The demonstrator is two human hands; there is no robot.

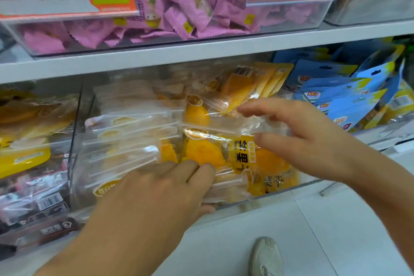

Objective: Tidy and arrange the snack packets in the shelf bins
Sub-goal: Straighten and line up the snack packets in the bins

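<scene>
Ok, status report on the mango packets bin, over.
Left hand pressing front mango packets, thumb under bin edge. Right hand open over them, holding nothing. Nothing in the way.

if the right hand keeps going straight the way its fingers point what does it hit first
Probably the clear mango packets piled in the middle bin: the right hand points left, its fingertips just above or already brushing them. Depth is unclear.

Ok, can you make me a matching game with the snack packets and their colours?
Things:
1. packets in the top shelf bin
2. Dole packets on the right
3. mango packets under the hands
4. shoe on the floor

Colours:
A. blue
B. pale grey
C. pink
D. clear with orange-yellow fruit

Pairs: 1-C, 2-A, 3-D, 4-B
</scene>
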